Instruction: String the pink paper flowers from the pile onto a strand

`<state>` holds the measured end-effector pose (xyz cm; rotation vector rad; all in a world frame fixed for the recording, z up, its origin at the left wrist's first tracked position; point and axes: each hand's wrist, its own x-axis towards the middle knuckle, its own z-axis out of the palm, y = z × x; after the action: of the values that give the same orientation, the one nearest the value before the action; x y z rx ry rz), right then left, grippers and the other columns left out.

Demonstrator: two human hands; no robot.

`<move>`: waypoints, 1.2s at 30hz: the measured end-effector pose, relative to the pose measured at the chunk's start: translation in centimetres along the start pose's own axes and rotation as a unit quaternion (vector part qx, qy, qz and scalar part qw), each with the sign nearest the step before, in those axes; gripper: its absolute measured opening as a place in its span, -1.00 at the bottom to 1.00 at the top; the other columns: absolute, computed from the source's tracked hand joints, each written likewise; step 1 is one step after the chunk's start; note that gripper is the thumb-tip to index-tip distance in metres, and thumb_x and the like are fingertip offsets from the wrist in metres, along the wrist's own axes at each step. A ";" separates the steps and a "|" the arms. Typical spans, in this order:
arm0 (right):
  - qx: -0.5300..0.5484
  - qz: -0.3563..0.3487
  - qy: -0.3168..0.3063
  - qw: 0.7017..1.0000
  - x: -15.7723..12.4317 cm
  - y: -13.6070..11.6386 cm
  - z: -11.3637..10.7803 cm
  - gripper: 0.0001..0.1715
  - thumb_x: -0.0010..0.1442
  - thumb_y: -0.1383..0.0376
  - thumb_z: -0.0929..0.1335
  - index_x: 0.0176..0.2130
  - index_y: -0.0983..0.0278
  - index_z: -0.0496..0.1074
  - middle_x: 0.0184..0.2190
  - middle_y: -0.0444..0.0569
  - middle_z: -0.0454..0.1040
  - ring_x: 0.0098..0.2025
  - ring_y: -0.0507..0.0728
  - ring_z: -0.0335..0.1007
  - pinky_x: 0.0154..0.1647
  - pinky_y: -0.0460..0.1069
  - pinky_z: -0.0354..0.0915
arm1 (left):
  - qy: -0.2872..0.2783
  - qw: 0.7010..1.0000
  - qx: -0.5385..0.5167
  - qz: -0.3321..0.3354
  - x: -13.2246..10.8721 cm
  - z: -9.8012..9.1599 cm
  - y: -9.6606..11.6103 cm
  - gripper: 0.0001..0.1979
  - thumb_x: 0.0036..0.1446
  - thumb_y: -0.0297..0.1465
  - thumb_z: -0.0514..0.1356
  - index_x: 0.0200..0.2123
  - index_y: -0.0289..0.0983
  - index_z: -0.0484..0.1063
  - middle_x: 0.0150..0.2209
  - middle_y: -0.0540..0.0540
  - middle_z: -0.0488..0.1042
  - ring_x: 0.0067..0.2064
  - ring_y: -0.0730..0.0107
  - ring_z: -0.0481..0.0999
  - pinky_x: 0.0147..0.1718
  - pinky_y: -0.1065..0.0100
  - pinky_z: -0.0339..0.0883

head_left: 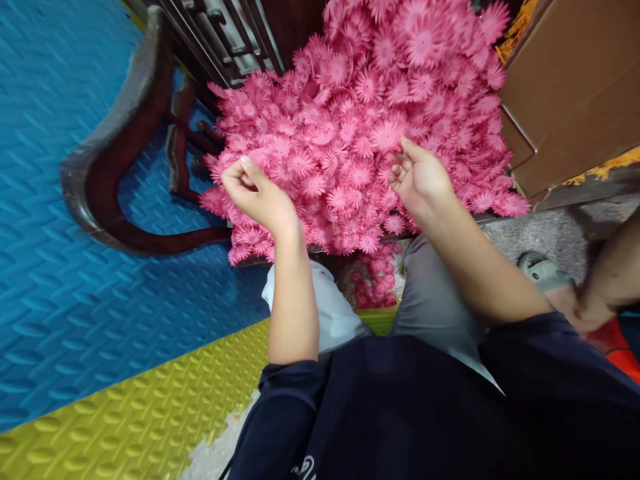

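Observation:
A big heap of pink artificial flower heads [360, 113] fills the middle and top of the view. My left hand [255, 193] hovers over the heap's left edge, fingers curled into a pinch; what it holds is hidden. My right hand [417, 177] is over the heap's right side, palm turned up and fingers half curled, with nothing visible in it. Both forearms come out of dark blue sleeves [400, 400] at the bottom.
A dark curved wooden chair arm [107, 160] stands at the left on blue foam matting [60, 280]. Yellow matting [150, 407] lies below it. A brown cardboard box [575, 87] sits at the right. Another person's arm [610, 280] reaches in at the right edge.

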<state>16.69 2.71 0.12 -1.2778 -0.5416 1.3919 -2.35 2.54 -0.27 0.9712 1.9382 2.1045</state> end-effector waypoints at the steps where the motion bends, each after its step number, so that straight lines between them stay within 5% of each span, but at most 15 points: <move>1: -0.006 0.002 -0.008 1.000 0.1 -0.2 -0.1 -0.82 0.20 0.19 0.28 -0.22 0.22 0.35 -0.33 -0.16 0.41 -0.42 -0.09 0.31 -0.40 -0.14 0.22 | -0.025 1.000 0.006 0.015 0.2 -0.1 -0.3 -0.80 0.28 -0.47 0.03 -0.42 -0.21 0.17 -0.38 -0.01 0.22 -0.24 0.45 0.32 -0.16 0.31 0.23; 3: -0.010 0.022 -0.031 0.999 -0.4 -0.2 0.1 -0.85 0.16 0.21 0.32 -0.26 0.22 0.34 -0.39 -0.19 0.39 -0.46 -0.09 0.27 -0.41 -0.13 0.22 | -0.099 0.994 0.011 0.045 -0.3 -0.1 -0.9 -0.96 0.26 -0.37 0.10 -0.27 -0.18 0.26 -0.31 -0.02 0.32 -0.21 0.41 0.37 -0.13 0.30 0.27; 6: 0.003 0.076 -0.071 0.995 -1.6 0.3 1.1 -0.88 0.10 0.27 0.35 -0.36 0.23 0.30 -0.48 -0.23 0.35 -0.51 -0.10 0.25 -0.44 -0.14 0.21 | -0.255 0.965 0.011 0.068 -2.1 0.1 -1.0 -0.68 0.17 -0.17 0.19 -0.05 -0.11 0.26 -0.31 -0.02 0.41 -0.22 0.37 0.43 -0.13 0.30 0.31; 10: 0.007 0.087 -0.093 0.992 -2.5 0.5 2.0 -0.84 0.07 0.35 0.36 -0.46 0.25 0.26 -0.56 -0.25 0.33 -0.52 -0.09 0.26 -0.45 -0.14 0.20 | -0.381 0.921 -0.004 0.087 -4.2 0.3 0.2 -0.66 0.13 -0.10 0.20 -0.11 -0.15 0.35 -0.39 -0.01 0.42 -0.29 0.38 0.44 -0.17 0.30 0.32; 16: -0.006 0.069 -0.115 0.991 -2.7 0.4 1.9 -0.86 0.06 0.41 0.36 -0.48 0.26 0.30 -0.57 -0.24 0.37 -0.51 -0.09 0.29 -0.41 -0.13 0.21 | -0.362 0.927 0.003 0.102 -4.3 0.1 1.5 -0.61 -0.12 -0.21 0.42 -0.24 -0.16 0.40 -0.38 0.01 0.41 -0.32 0.39 0.41 -0.20 0.31 0.31; 25: -0.034 0.075 -0.122 0.989 -3.1 0.3 2.3 -0.89 0.06 0.41 0.37 -0.41 0.25 0.32 -0.56 -0.26 0.39 -0.53 -0.11 0.30 -0.45 -0.16 0.21 | -0.400 0.908 0.007 0.121 -3.9 -0.3 1.6 -0.91 0.07 -0.35 0.29 -0.45 -0.20 0.46 -0.41 0.00 0.44 -0.36 0.44 0.40 -0.27 0.37 0.30; 31: 0.005 0.068 -0.084 0.994 -2.7 0.6 2.3 -0.83 0.06 0.31 0.42 -0.37 0.24 0.32 -0.52 -0.26 0.40 -0.53 -0.11 0.28 -0.52 -0.17 0.15 | -0.278 0.958 -0.028 0.059 -3.8 0.3 0.7 -0.78 0.16 -0.23 0.21 -0.45 -0.22 0.33 -0.48 0.03 0.29 -0.40 0.46 0.31 -0.31 0.38 0.25; 36: -0.003 0.090 -0.102 0.991 -2.5 1.1 2.3 -0.79 0.09 0.18 0.41 -0.31 0.20 0.34 -0.51 -0.24 0.40 -0.49 -0.08 0.29 -0.53 -0.17 0.14 | -0.236 0.971 -0.025 0.033 -4.0 0.2 1.3 -0.71 0.20 -0.11 0.13 -0.40 -0.20 0.31 -0.45 0.01 0.30 -0.36 0.45 0.35 -0.31 0.39 0.28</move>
<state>13.72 0.91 0.86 -1.2194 -0.5797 1.6854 1.30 0.49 -0.55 1.3879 1.6242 1.7303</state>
